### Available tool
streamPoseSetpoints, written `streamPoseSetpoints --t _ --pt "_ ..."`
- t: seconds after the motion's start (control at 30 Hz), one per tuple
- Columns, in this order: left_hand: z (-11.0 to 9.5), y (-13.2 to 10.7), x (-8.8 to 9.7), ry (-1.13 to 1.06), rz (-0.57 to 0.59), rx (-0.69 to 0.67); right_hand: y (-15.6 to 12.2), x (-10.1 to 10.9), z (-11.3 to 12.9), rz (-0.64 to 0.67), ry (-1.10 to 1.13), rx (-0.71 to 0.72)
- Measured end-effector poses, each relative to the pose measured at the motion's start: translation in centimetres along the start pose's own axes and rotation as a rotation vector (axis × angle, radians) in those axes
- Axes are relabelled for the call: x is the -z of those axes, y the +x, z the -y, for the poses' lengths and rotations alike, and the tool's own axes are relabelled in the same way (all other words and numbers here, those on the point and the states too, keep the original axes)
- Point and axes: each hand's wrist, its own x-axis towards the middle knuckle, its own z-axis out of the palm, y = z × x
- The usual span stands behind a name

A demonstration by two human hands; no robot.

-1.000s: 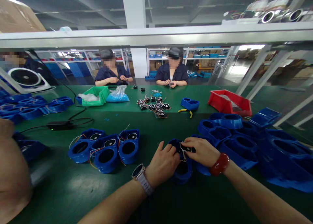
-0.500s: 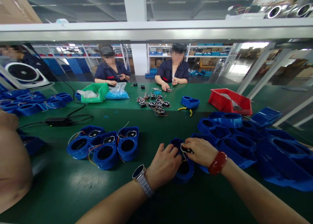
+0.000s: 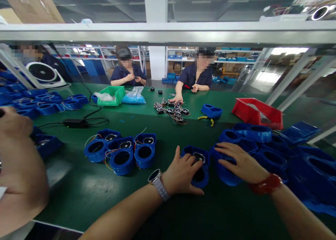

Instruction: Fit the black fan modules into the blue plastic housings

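Observation:
My left hand (image 3: 183, 171) lies with fingers spread on a blue plastic housing (image 3: 203, 178), its fingertips beside the small black square motor-like part (image 3: 198, 157) seated in the housing's upper recess. The thumb stretches along the near rim of the round opening. My right hand (image 3: 241, 161) is open, fingers apart, over another blue housing (image 3: 225, 175) just to the right; whether it touches that housing I cannot tell. Left of my hands stand three blue housings (image 3: 145, 156) with black parts and thin wires in them.
More blue housings (image 3: 270, 159) are heaped at right. Farther back lie several black wired parts (image 3: 178, 110), yellow-handled pliers (image 3: 206, 119), a red bin (image 3: 258, 110) and a green bin (image 3: 111, 94). A co-worker's arm (image 3: 23, 163) is at left; a power adapter (image 3: 76, 123) lies nearby.
My right hand has let go of the black part and moved right over another housing. My left hand's fingers have spread. A co-worker opposite now reaches to the black parts. The view has shifted.

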Motion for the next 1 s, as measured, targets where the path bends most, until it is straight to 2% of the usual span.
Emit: streamPoseSetpoints --t 0.03,0.1,0.17,0.27,0.37,0.47,0.53,0.6,0.63,0.7,0.77,0.87,1.0 --pt "0.9 -0.7 0.2 0.010 -0.001 0.029 -0.3 -0.1 -1.1 -0.011 -0.025 -0.069" --pt "2.8 -2.5 0.8 0.027 -0.012 0.096 -0.8 -0.6 -2.2 0.065 -0.031 -0.204" --pt "4.7 -4.4 1.4 0.028 -0.019 0.156 -0.8 -1.5 -1.4 0.164 0.039 -0.262" --pt "6.9 -6.7 2.0 0.016 0.004 0.213 0.2 -2.9 3.1 0.222 0.149 -0.241" --pt "8.2 -8.2 2.4 0.008 0.030 0.234 1.9 -3.1 8.0 0.300 0.182 -0.253" --pt "9.3 -9.3 2.9 -0.007 0.044 0.253 4.5 -1.9 9.8 0.312 0.218 -0.156" --pt "10.2 -10.1 3.3 -0.010 0.052 0.263 7.6 -1.0 8.7 0.182 0.237 -0.092" --pt "11.2 -10.8 3.7 -0.007 0.058 0.276 11.8 -0.7 6.8 0.011 0.208 -0.093" --pt "11.7 -11.2 3.9 -0.005 0.060 0.285 14.1 -1.0 5.7 -0.035 0.178 -0.096" --pt "12.6 -11.8 4.3 -0.008 0.066 0.300 18.3 -2.1 3.9 -0.047 0.134 -0.099" --pt "13.0 -12.4 4.7 -0.021 0.067 0.302 21.3 -3.6 2.6 0.004 0.108 -0.104" --pt "12.8 -12.8 5.7 -0.039 0.014 0.302 22.7 -5.8 1.7 0.084 0.074 -0.116" --pt "10.8 -11.7 7.6 -0.055 -0.155 0.342 20.9 -7.0 1.3 0.088 0.033 -0.067"
